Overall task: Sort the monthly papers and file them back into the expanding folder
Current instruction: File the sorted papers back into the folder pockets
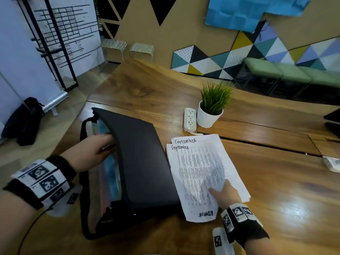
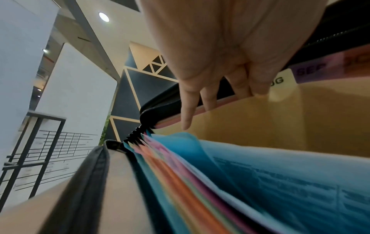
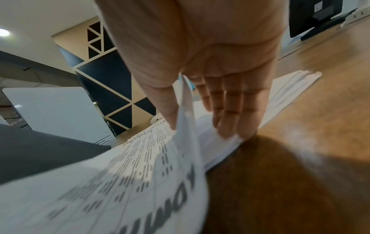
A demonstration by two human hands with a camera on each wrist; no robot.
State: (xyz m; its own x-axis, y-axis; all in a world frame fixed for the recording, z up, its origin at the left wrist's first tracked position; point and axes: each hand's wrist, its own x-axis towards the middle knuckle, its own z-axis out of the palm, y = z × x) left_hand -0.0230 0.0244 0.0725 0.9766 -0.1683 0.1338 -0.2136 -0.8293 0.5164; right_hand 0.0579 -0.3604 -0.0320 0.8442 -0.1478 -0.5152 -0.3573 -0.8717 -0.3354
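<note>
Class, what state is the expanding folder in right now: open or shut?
Open. The left hand lifts the expanding folder's black cover, and the left wrist view shows coloured dividers fanned apart, with a SEP tab showing.

Soft indoor light from round recessed ceiling lamps (image 2: 104, 17) leaves glare on the glossy brown wooden table (image 1: 287, 208). Wide-angle bending curves the edges. Both wrist views blur nearby: the white printed paper sheet (image 3: 124, 190) and the coloured plastic folder dividers (image 2: 190, 182) smear.
</note>
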